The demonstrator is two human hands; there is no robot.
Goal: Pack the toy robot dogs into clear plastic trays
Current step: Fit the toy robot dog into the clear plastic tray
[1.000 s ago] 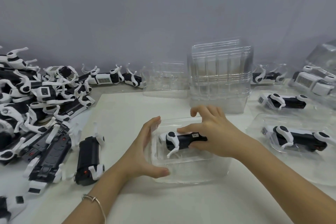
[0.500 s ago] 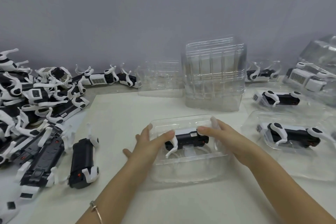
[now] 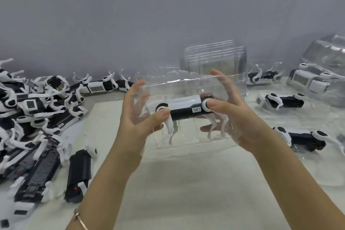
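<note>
Toy robot dog (image 3: 183, 111): side label (image 3: 196, 109) print illegible.

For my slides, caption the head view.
Left hand and right hand hold a clear tray with a toy dog inside; loose dogs lie piled at left.

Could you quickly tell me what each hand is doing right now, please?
The left hand grips the clear tray, thumb on the toy dog.
The right hand grips the tray's other end.

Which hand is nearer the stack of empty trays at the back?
Right. The right hand, gripping the right end of the held tray, sits just in front of the stack; the left hand, on its left end, is off to the stack's left.
</note>
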